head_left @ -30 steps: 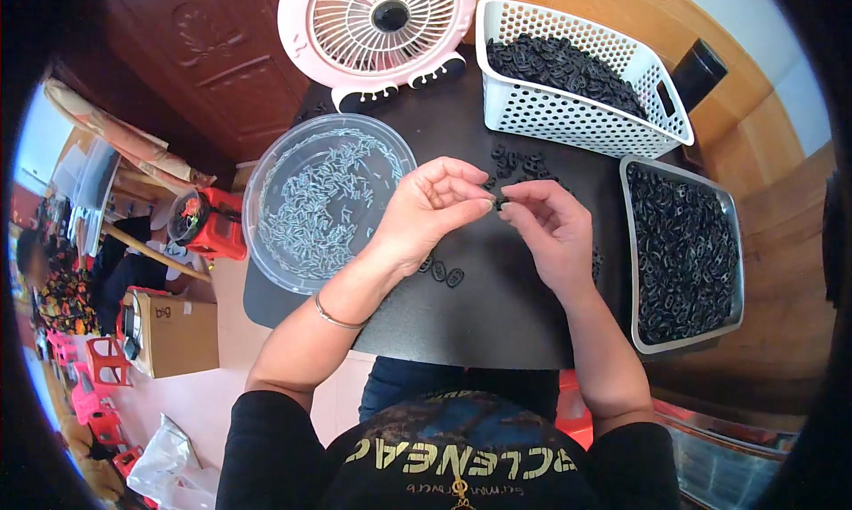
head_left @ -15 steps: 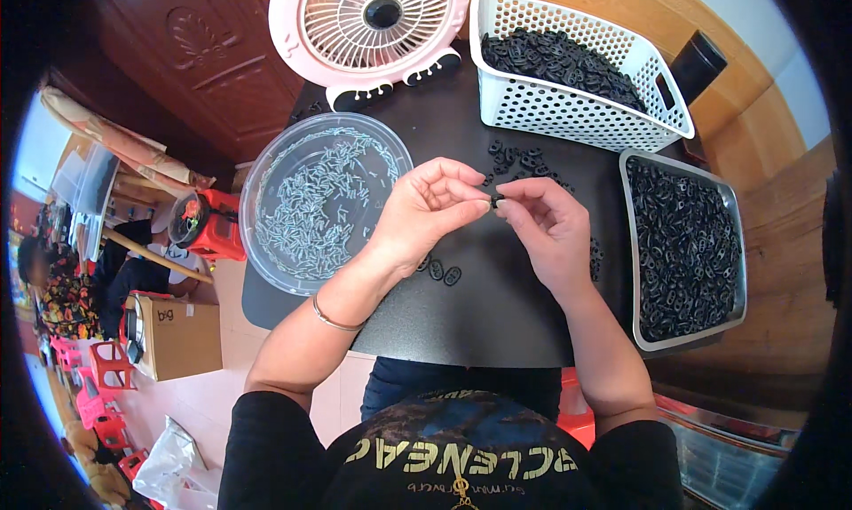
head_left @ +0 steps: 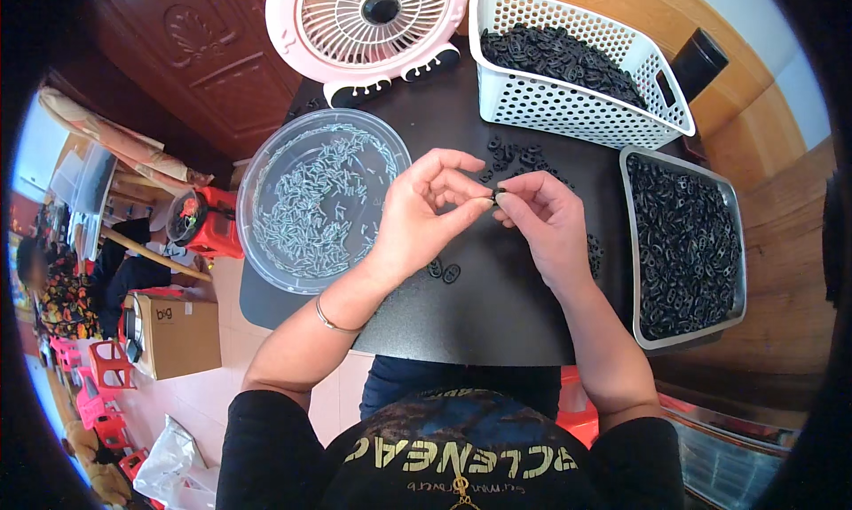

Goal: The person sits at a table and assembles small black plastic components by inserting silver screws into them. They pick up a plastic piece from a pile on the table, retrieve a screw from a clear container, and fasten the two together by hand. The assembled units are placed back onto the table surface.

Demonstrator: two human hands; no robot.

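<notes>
Over the middle of a small black table [head_left: 497,315], my left hand [head_left: 426,213] and my right hand [head_left: 541,217] meet fingertip to fingertip. Between them they pinch one small black part [head_left: 498,196]. Left of my left hand stands a clear round bowl [head_left: 266,164] holding several small silver pins [head_left: 319,199]. A few loose black parts [head_left: 519,155] lie on the table just beyond my fingers, and two more [head_left: 444,270] lie under my left wrist.
A white perforated basket [head_left: 568,110] of black parts stands at the back right. A grey metal tray [head_left: 732,244] full of black parts sits at the right edge. A pink fan [head_left: 364,22] is at the back. A cardboard box [head_left: 173,332] and red stools lie on the floor left.
Both hands stay together over the table centre, with only slight finger movement on the small part. The view has shifted a little.
</notes>
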